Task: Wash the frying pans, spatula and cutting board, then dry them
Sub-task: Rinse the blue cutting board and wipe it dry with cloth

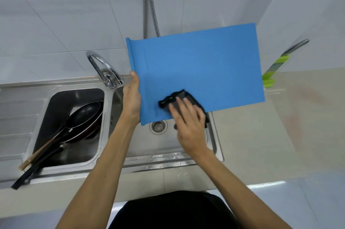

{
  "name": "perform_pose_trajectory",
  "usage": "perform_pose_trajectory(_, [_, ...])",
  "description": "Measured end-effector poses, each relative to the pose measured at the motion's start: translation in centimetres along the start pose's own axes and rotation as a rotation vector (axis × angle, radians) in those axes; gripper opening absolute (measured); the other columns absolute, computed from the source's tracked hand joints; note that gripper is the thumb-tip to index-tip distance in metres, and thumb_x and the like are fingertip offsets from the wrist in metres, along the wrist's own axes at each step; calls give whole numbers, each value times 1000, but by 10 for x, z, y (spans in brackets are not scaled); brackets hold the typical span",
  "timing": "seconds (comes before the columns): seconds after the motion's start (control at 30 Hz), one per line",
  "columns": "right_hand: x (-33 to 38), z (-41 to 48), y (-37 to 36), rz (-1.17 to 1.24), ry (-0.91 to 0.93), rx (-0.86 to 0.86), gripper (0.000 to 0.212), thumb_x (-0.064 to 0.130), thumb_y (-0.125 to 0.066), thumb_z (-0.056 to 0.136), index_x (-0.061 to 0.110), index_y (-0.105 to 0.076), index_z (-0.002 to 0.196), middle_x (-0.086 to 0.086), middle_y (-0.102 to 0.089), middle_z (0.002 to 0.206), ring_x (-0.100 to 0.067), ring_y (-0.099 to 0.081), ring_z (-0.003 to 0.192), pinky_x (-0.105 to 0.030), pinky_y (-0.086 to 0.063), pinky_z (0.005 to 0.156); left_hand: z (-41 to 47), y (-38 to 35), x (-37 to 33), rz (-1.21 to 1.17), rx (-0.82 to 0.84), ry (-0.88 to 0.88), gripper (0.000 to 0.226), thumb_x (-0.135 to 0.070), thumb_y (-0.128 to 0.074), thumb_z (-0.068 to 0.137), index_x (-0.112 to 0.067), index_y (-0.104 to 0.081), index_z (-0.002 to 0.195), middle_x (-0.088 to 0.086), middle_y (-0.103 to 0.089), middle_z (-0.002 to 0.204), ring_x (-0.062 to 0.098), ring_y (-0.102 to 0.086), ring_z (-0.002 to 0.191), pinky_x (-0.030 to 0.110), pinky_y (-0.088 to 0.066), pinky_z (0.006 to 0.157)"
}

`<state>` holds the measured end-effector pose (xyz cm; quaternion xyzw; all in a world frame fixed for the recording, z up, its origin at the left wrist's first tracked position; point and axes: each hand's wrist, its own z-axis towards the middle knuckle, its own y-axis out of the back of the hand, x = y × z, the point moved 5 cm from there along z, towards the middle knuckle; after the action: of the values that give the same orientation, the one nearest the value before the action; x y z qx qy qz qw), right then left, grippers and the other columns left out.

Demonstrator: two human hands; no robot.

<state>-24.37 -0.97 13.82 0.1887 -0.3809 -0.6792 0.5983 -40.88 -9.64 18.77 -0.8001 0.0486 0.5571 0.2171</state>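
Observation:
I hold a blue cutting board [197, 68] up over the right sink basin, its face toward me. My left hand [131, 99] grips its left edge, thumb on the front. My right hand [188, 122] presses a dark grey cloth [180, 97] flat against the board's lower part. Two black frying pans [83, 114] lie stacked in the left basin, their handles sticking out over the front rim. A wooden-handled spatula [35, 155] lies among the pan handles; its head is hidden under the pans.
A chrome faucet [103, 68] stands between the two basins of the steel sink [164, 161]. The drain [158, 127] shows below the board. A green-handled utensil [276, 66] leans in the right wall corner on the beige counter [280, 126]. A metal hose [149, 2] hangs on the tiled wall.

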Motion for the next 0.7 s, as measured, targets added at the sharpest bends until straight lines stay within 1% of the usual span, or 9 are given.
perform_pose_trajectory(0.1, [-57, -16, 19, -79, -146, -1, 59, -3, -54, 86, 14, -55, 143, -10, -50, 151, -26, -45, 141, -50, -33, 107, 7, 15, 16, 14, 56, 53, 69, -85, -64, 69, -25, -79, 99, 15, -69, 127, 38, -65, 119, 66, -47, 102])
perform_pose_trajectory(0.2, [-88, -27, 29, -78, -230, 32, 64, -12, -44, 84, 11, -54, 142, -12, -51, 149, -30, -46, 136, -48, -34, 99, 5, 24, 17, 61, 71, 30, 59, -79, -59, 80, -28, -79, 99, 13, -70, 125, 41, -63, 120, 69, -45, 102])
perform_pose_trajectory(0.27, [-94, -34, 30, -30, -266, 70, 65, -15, -44, 82, 8, -52, 143, -15, -49, 149, -35, -46, 128, -48, -36, 96, 1, 27, 14, 113, 41, -12, 49, -67, -49, 94, -28, -79, 96, 4, -75, 114, 34, -68, 114, 62, -51, 99])
perform_pose_trajectory(0.33, [-96, -51, 28, 46, -280, 123, 63, -14, -44, 85, 4, -49, 145, -19, -46, 150, -39, -46, 120, -48, -39, 99, -2, 34, 16, 169, -18, -19, 45, -51, -38, 106, -25, -72, 92, -11, -78, 90, 12, -75, 91, 36, -62, 83])
perform_pose_trajectory(0.37, [-96, -64, 27, 79, -272, 163, 60, -12, -41, 88, 4, -47, 146, -20, -44, 151, -39, -45, 117, -48, -39, 101, -4, 39, 16, 189, -40, -27, 43, -46, -34, 108, -25, -68, 93, -17, -77, 81, 3, -74, 80, 26, -61, 73])
perform_pose_trajectory(0.4, [-95, -79, 26, 105, -258, 207, 58, -8, -37, 91, 4, -45, 147, -19, -42, 152, -38, -45, 117, -47, -39, 102, -5, 46, 18, 216, -55, -32, 43, -45, -32, 108, -23, -66, 94, -19, -76, 78, 0, -73, 75, 21, -59, 66])
perform_pose_trajectory(0.5, [-83, -126, 20, 142, -219, 328, 60, -5, -35, 90, 7, -42, 148, -17, -40, 153, -35, -43, 117, -44, -38, 103, -7, 66, 21, 268, -109, -28, 46, -47, -33, 107, -18, -66, 93, -18, -75, 75, -1, -72, 72, 17, -56, 60])
perform_pose_trajectory(0.63, [-73, -174, -4, 144, -170, 501, 75, -20, -53, 73, 5, -49, 143, -15, -44, 150, -33, -46, 115, -46, -46, 96, -14, 84, 26, 293, -176, -19, 47, -48, -36, 106, -15, -65, 88, -17, -74, 73, 0, -71, 69, 18, -56, 60])
perform_pose_trajectory(0.7, [-69, -189, -22, 133, -127, 623, 73, -17, -47, 72, 5, -51, 142, -14, -46, 149, -34, -48, 117, -48, -50, 92, -20, 89, 28, 308, -187, -13, 48, -50, -36, 106, -16, -66, 88, -17, -74, 73, 0, -71, 70, 19, -56, 61])
